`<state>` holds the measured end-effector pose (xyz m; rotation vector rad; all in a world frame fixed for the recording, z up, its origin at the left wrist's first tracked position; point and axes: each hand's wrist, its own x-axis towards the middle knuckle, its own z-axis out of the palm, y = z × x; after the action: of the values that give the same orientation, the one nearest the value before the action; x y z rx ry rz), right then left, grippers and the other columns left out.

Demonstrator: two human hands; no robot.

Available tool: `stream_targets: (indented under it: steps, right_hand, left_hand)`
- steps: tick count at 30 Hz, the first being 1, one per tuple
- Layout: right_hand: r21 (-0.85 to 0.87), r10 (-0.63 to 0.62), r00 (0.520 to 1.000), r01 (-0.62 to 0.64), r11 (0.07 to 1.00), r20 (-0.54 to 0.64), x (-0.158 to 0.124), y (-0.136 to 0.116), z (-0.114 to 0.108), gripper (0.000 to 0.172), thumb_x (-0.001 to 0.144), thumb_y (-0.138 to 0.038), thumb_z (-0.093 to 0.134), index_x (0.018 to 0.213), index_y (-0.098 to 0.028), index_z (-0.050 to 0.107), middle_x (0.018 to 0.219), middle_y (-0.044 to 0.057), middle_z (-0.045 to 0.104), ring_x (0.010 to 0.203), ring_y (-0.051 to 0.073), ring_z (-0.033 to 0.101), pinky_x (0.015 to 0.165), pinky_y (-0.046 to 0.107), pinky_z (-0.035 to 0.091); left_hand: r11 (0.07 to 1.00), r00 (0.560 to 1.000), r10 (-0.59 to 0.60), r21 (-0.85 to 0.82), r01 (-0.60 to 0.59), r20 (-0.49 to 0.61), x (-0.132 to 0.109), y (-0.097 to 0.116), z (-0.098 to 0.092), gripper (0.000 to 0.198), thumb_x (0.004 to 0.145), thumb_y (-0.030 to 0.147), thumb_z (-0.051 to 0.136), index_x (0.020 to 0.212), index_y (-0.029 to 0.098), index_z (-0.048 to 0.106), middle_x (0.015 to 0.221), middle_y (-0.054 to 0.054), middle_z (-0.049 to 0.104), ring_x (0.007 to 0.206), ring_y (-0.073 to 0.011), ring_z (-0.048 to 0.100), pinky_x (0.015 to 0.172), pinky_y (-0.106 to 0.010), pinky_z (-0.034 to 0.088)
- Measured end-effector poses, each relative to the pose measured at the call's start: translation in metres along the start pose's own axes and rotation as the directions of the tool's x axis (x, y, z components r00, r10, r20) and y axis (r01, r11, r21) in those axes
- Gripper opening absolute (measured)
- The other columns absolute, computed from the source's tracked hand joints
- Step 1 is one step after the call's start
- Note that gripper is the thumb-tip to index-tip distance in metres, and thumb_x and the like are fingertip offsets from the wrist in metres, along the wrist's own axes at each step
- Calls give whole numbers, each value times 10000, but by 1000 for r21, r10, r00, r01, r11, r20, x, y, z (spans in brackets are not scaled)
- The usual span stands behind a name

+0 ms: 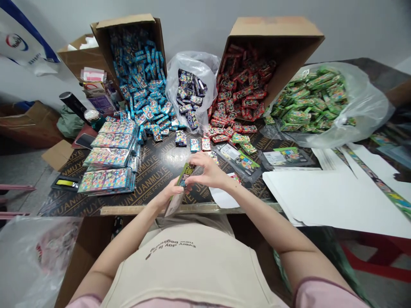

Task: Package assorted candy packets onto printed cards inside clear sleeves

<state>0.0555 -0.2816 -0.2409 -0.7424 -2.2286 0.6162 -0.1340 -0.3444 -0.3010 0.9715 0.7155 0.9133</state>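
Note:
Just above the table's front edge, my left hand (169, 192) grips a flat printed pouch (173, 203) with a green and black top, tilted upright. The fingers of my right hand (207, 170) close on its upper end; whatever may be between them is hidden. Beyond my hands stand a small blue packet (194, 145) and a red-and-white packet (206, 144). Dark purple packets (180, 138) are stacked to their left. To the right lie two similar pouches, a nearer pouch (239, 159) and a farther pouch (285, 157).
Cartons at the back spill blue packets (150, 102) and red packets (237, 102). Plastic bags hold purple packets (192, 92) and green packets (316, 96). Stacked filled pouches (105, 179) stand left; white sheets (334, 194) overhang the table's (154, 171) right front edge.

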Motion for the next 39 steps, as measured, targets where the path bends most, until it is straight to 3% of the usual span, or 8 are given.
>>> stream_targets:
  steps: [5,8,12,15,19,24,31,39]
  right_hand:
    - [-11,2,977,0,1000,215,-4,2,-10,647,722,-575,726,1218,-191,567,1115,92,655,1001,236,572,929,389,421]
    - [56,-12,966,-3,998,259,-4,8,-11,734,712,-565,738,1324,-219,524,1228,97,635,1079,248,576,983,408,415]
    - [207,98,993,-83,975,-61,-7,21,0,632,720,-543,741,1252,-235,594,1191,82,655,1117,242,574,1020,416,412]
    - [385,343,900,-226,895,-270,-13,28,16,710,697,-554,750,1300,-240,542,1276,98,608,1223,252,524,1045,428,406]
    - [600,468,882,-402,692,52,-18,25,36,598,697,-568,729,1148,-192,617,1064,80,696,1005,237,644,894,393,514]
    - [651,485,874,-373,661,8,-14,18,39,376,716,-520,720,798,-165,628,728,4,654,695,154,621,701,292,523]
    - [695,372,815,-575,432,443,-32,25,59,548,606,-417,823,1055,-174,627,827,10,690,672,141,617,623,255,513]
    - [738,467,851,-473,481,241,-37,47,53,443,643,-361,802,1023,-195,646,956,15,725,779,163,665,741,298,555]
  left_hand:
    - [995,999,35,94,-32,-35,0,8,0,568,631,362,780,1155,179,659,1124,-74,695,1020,-241,618,908,-321,439]
    - [995,996,-3,103,12,-85,-1,8,1,456,695,367,744,1098,162,685,1102,-76,710,976,-225,632,870,-302,449]
    - [993,978,13,118,11,-207,-2,6,-1,423,707,397,735,1035,133,700,972,-73,738,834,-203,655,769,-284,468]
    - [996,964,15,94,10,-265,-2,5,-6,422,720,431,718,1010,124,705,916,-73,741,801,-206,662,756,-296,482]
    - [978,969,71,210,-21,-236,-1,4,-9,413,760,474,675,955,112,712,856,-67,732,795,-205,651,767,-301,482]
    - [879,933,192,477,-25,-304,0,6,-9,414,731,506,691,648,101,663,604,-11,622,566,-126,529,568,-241,406]
    - [941,871,241,323,-102,-428,10,6,-16,461,704,560,696,714,100,668,635,-23,659,546,-121,548,530,-231,445]
    - [967,969,-4,245,67,-246,12,-13,-29,444,587,456,821,817,101,684,707,-48,716,600,-164,633,543,-258,503]
